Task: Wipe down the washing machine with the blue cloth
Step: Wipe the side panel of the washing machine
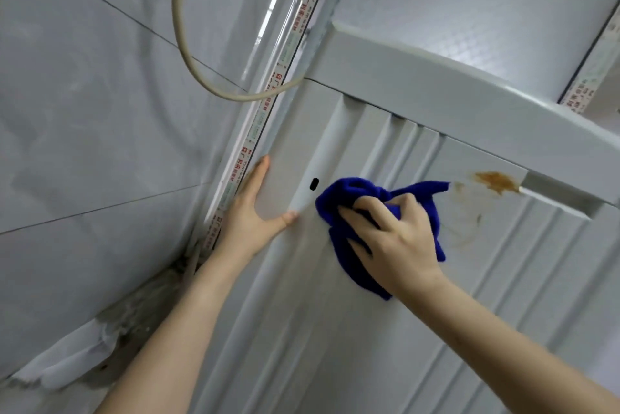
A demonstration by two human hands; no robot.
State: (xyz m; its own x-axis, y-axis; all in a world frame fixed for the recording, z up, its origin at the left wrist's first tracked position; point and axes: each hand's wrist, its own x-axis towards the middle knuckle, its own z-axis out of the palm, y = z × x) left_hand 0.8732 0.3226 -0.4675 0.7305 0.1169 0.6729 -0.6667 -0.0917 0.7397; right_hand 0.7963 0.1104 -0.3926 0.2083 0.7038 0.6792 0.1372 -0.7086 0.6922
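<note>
The cloth (352,199) was a plain deep blue. The machine (369,329) was pale grey-white, its panel ribbed in long parallel ridges. A rust-brown stain (495,180) marked the panel near its upper right corner, with fainter brown smears below. A small slot (314,184) showed black. The hose (188,54) was cream. The tiles (84,111) were light grey with dark joints, and a white strip (268,91) bore red print.

The washing machine (369,329) bears blue cloth (339,199) and brown stain (496,181).
</note>
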